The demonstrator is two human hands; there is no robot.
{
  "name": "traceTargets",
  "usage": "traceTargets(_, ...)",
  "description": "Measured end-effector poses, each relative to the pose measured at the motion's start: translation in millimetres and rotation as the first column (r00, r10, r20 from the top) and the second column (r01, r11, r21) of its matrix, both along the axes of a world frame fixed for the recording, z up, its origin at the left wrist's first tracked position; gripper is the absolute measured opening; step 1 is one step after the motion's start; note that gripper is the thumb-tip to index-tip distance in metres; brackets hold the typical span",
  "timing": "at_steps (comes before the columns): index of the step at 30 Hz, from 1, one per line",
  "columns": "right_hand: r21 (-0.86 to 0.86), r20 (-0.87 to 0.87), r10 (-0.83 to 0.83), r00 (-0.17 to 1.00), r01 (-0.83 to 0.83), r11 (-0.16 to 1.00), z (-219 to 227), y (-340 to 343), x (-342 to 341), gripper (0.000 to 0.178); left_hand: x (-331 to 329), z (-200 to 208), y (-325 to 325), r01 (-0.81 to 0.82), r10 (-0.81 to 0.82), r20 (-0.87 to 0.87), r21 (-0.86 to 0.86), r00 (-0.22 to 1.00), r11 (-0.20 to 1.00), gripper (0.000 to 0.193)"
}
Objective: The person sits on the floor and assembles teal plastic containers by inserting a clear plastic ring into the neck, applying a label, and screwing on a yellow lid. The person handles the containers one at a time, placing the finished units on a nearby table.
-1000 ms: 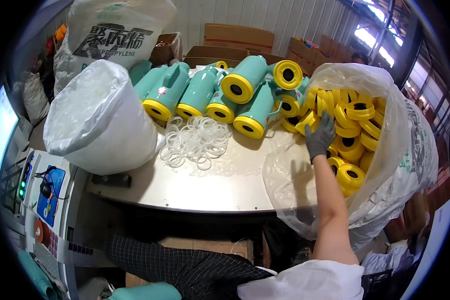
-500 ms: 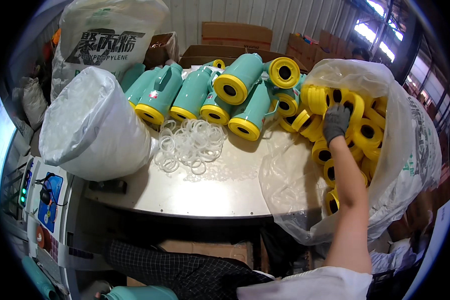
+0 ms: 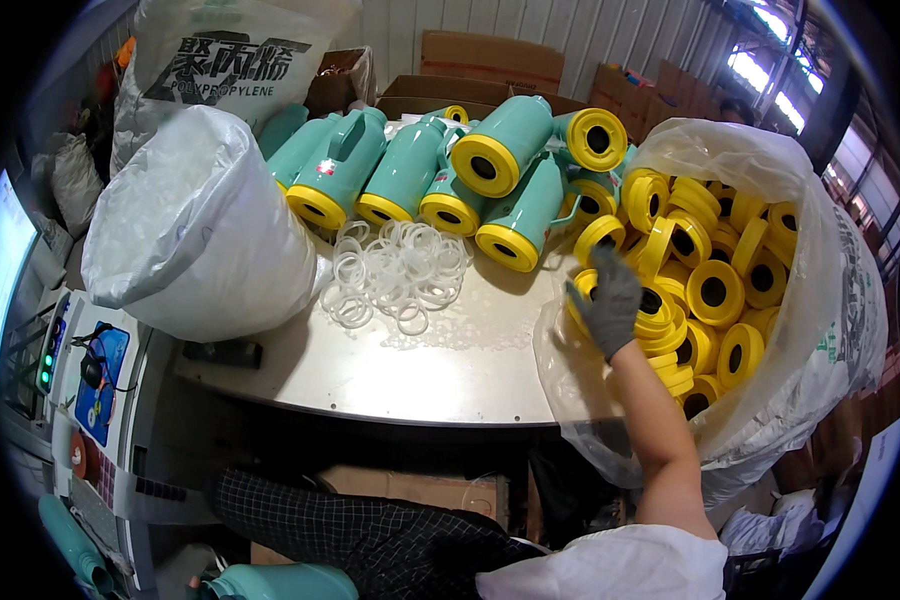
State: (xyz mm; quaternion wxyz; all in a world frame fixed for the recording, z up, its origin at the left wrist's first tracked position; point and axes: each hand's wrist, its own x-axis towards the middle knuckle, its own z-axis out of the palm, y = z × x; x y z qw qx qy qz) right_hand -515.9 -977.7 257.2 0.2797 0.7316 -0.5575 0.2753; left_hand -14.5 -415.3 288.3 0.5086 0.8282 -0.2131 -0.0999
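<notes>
My right hand (image 3: 611,303), in a grey glove, reaches to the left side of a pile of yellow rings (image 3: 715,290) with black centres. Its thumb and fingers are spread and touch or nearly touch loose rings at the pile's edge; the fingertips are smeared by motion. That pile fills and spills from a clear-lined plastic bag (image 3: 760,150). At the lower edge, a teal thermos shell (image 3: 282,582) lies by my lap. A bit of my left hand (image 3: 196,584) shows at its end, fingers closed on it; the rest is cut off.
Several teal thermos shells (image 3: 402,170) with yellow bases lie across the table's back. Before them is a heap of translucent rings (image 3: 400,270) on the white table (image 3: 420,385). A white sack (image 3: 210,270) stands left; cardboard boxes (image 3: 490,62) stand behind. A computer mouse (image 3: 92,373) sits far left.
My right hand has come out of the bag's middle, leftward and nearer, and its fingers have spread. Yellow rings have shifted and tumbled toward the bag's left edge. The teal shell stays by my lap.
</notes>
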Motion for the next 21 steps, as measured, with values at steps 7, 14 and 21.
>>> traceTargets(7, 0.268, 0.399, -0.577, 0.713, 0.511, 0.817, 54.5, -67.1, -30.3, 0.082, -5.5, -1.1, -3.6, -0.012, 0.013, 0.017, -0.02, 1.0, 1.0, 0.05)
traceTargets(14, 0.216, -0.066, -0.244, 0.968, 0.252, 0.943, 9.0, -50.9, -11.5, 0.069, -8.0, 4.0, -4.2, -0.043, 0.038, -0.072, -0.07, 0.997, 0.997, 0.052)
traceTargets(21, 0.136, -0.057, 0.051, 0.997, -0.043, 0.99, 4.8, -18.3, 42.6, 0.076, -11.4, 7.0, -1.4, -0.001, -0.006, -0.064, -0.108, 0.998, 0.994, 0.055)
